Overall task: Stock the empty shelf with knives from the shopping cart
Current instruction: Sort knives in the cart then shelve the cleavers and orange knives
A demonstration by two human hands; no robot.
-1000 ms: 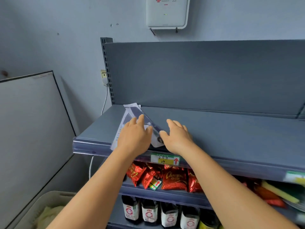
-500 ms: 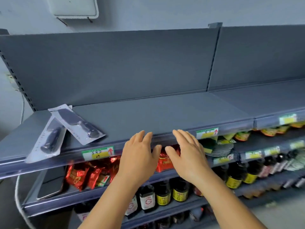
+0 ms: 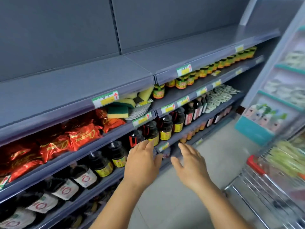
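While both hands hang empty — left hand (image 3: 142, 164) and right hand (image 3: 191, 169) loosely spread — I judge stocking barely begun: top shelf (image 3: 74, 91) bare, no knives visible, shopping cart (image 3: 267, 187) at right.

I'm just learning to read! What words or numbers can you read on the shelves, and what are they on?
"Chocopou", or close to it, in gold script: red snack bags.
Red arrow; print blurred: price tags on the shelf edge.
Red ring mark; small print unreadable: white labels on dark bottles.
Too blurred: yellow labels on dark bottles and small jars.
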